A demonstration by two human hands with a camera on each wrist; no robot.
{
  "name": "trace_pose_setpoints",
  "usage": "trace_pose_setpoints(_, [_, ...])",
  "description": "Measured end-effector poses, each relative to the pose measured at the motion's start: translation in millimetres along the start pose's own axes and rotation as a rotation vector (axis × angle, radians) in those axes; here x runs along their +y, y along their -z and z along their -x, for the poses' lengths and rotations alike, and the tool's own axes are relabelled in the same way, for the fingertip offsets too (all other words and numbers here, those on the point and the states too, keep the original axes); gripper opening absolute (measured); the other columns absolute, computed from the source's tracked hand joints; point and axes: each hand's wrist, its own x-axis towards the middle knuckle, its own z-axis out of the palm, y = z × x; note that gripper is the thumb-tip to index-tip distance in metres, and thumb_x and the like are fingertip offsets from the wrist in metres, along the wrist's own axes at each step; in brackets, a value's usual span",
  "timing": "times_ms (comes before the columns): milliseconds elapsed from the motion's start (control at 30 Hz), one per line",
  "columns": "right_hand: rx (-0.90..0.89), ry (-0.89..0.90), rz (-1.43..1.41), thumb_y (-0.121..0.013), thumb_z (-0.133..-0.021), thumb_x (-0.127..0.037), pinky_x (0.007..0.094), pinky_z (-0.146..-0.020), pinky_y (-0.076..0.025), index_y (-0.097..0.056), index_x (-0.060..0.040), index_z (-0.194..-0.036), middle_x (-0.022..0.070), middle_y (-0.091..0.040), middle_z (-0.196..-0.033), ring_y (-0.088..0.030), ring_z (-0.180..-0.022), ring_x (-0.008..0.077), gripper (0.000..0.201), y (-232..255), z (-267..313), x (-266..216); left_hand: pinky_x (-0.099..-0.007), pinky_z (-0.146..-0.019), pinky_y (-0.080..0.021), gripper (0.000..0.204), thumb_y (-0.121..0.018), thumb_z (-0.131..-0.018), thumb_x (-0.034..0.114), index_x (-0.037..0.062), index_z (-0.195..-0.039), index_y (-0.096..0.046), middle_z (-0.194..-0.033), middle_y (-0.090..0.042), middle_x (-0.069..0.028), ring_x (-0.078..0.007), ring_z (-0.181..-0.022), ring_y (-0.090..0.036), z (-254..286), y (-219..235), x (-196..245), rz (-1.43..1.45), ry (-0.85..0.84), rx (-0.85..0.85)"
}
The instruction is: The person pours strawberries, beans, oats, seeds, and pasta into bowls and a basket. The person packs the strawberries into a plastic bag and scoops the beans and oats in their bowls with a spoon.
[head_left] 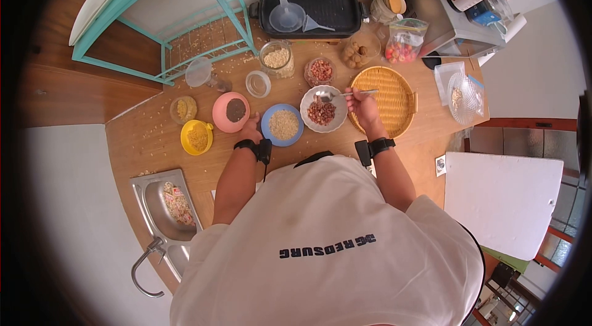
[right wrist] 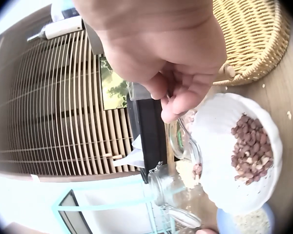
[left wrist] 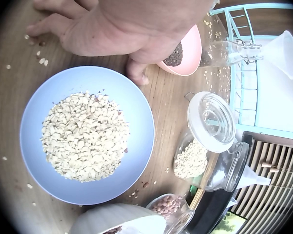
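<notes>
Right hand (head_left: 365, 107) pinched a spoon (head_left: 327, 97) in its fingers, white bowl (right wrist: 212, 129) of nuts (right wrist: 252, 151) just beside them, left hand (left wrist: 115, 29) rested loosely spread fingers on the counter (head_left: 137, 135), pink bowl (left wrist: 193, 51) and blue bowl (left wrist: 33, 129) of oats (left wrist: 85, 139) near them.

1. Home kitchen, by its fittings: stainless-steel sink (head_left: 165, 206) with curved faucet (head_left: 140, 273), set in wooden counter (head_left: 246, 162).
2. Electric griddle (head_left: 336, 2) and glass jar of oats (head_left: 277, 59) near slatted blind (right wrist: 63, 112).

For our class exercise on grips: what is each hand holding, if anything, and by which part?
The right hand pinches a metal spoon by its handle, at the white bowl. The left hand holds nothing.
</notes>
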Motion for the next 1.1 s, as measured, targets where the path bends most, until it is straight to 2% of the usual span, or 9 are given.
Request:
trace_pose_setpoints(67, [0.006, 0.004, -0.102, -0.048, -0.098, -0.018, 0.0224, -0.059, -0.047, -0.062, 0.0006, -0.102, 0.0041, -0.063, -0.079, -0.058, -0.066, 0.0115, 0.024, -4, -6, -6, -0.0520, -0.080, -0.050, 0.044, -0.062, -0.091, 0.036, 0.0080, -0.123, -0.052, -0.110, -0.063, -0.0125, -0.0291, -0.094, -0.061, -5, 1, -1, 0.009, 0.010, -0.036])
trace_pose_setpoints(133, [0.013, 0.006, -0.205, -0.047, -0.098, -0.018, 0.0222, -0.060, -0.047, -0.062, 0.0005, -0.103, 0.0040, -0.063, -0.080, -0.058, -0.067, 0.0113, 0.024, -8, -4, -10, -0.0539, -0.077, -0.050, 0.046, -0.063, -0.090, 0.037, 0.0088, -0.124, -0.051, -0.110, -0.062, -0.0129, -0.0305, -0.093, -0.061, 12, -5, 3, -0.043, 0.008, 0.056])
trace_pose_setpoints(433, [0.093, 0.077, 0.269, -0.055, -0.095, -0.019, 0.0233, -0.053, -0.045, -0.067, -0.0011, -0.097, 0.0027, -0.063, -0.074, -0.057, -0.058, 0.0101, 0.022, -13, 12, -8, -0.0544, -0.073, -0.050, 0.048, -0.063, -0.089, 0.039, 0.0104, -0.125, -0.050, -0.110, -0.062, -0.0139, -0.0314, -0.089, -0.062, 17, -4, 2, -0.058, -0.039, 0.032])
trace_pose_setpoints(500, [0.059, 0.148, 0.511, -0.058, -0.093, -0.018, 0.0229, -0.052, -0.043, -0.069, -0.0001, -0.095, 0.0028, -0.063, -0.074, -0.056, -0.058, 0.0094, 0.021, -12, 12, -3, -0.0540, -0.073, -0.050, 0.048, -0.064, -0.089, 0.039, 0.0104, -0.126, -0.049, -0.110, -0.062, -0.0138, -0.0314, -0.089, -0.062, 17, -5, 3, -0.079, -0.021, 0.054])
trace_pose_setpoints(600, [0.030, 0.140, 0.570, -0.057, -0.094, -0.018, 0.0234, -0.051, -0.042, -0.069, 0.0027, -0.095, 0.0036, -0.063, -0.073, -0.056, -0.058, 0.0096, 0.024, -8, 8, 6, -0.0537, -0.073, -0.051, 0.049, -0.064, -0.089, 0.038, 0.0107, -0.127, -0.049, -0.112, -0.061, -0.0138, -0.0314, -0.091, -0.062, 26, -10, 7, -0.088, 0.012, 0.097])
trace_pose_setpoints(700, [0.032, 0.087, 0.469, -0.056, -0.094, -0.018, 0.0237, -0.051, -0.043, -0.068, 0.0027, -0.094, 0.0042, -0.062, -0.072, -0.055, -0.057, 0.0108, 0.024, -9, 11, 4, -0.0545, -0.073, -0.050, 0.051, -0.064, -0.089, 0.039, 0.0114, -0.129, -0.048, -0.114, -0.061, -0.0136, -0.0316, -0.092, -0.062, -9, 0, 2, -0.047, 0.038, 0.059])
trace_pose_setpoints(767, [0.047, 0.055, 0.386, -0.056, -0.094, -0.018, 0.0239, -0.051, -0.043, -0.068, 0.0025, -0.094, 0.0044, -0.062, -0.071, -0.055, -0.056, 0.0111, 0.023, -9, 11, 4, -0.0551, -0.073, -0.050, 0.052, -0.064, -0.089, 0.039, 0.0119, -0.130, -0.047, -0.114, -0.060, -0.0135, -0.0317, -0.093, -0.061, -9, 1, 2, -0.017, 0.049, -0.001])
trace_pose_setpoints(833, [0.065, 0.021, 0.303, -0.056, -0.094, -0.018, 0.0241, -0.051, -0.043, -0.067, 0.0022, -0.094, 0.0046, -0.061, -0.071, -0.054, -0.056, 0.0114, 0.023, -7, 11, 5, -0.0552, -0.073, -0.050, 0.052, -0.064, -0.089, 0.039, 0.0134, -0.131, -0.047, -0.115, -0.060, -0.0133, -0.0314, -0.095, -0.061, 29, -10, 8, -0.106, 0.034, 0.101])
trace_pose_setpoints(1100, [0.074, -0.033, 0.313, -0.054, -0.095, -0.022, 0.0237, -0.053, -0.044, -0.067, -0.0012, -0.094, 0.0036, -0.062, -0.073, -0.054, -0.056, 0.0111, 0.025, -2, 10, 8, -0.0564, -0.072, -0.050, 0.054, -0.064, -0.089, 0.039, 0.0146, -0.133, -0.044, -0.117, -0.059, -0.0130, -0.0311, -0.094, -0.060, 19, -7, 7, -0.112, 0.004, 0.092])
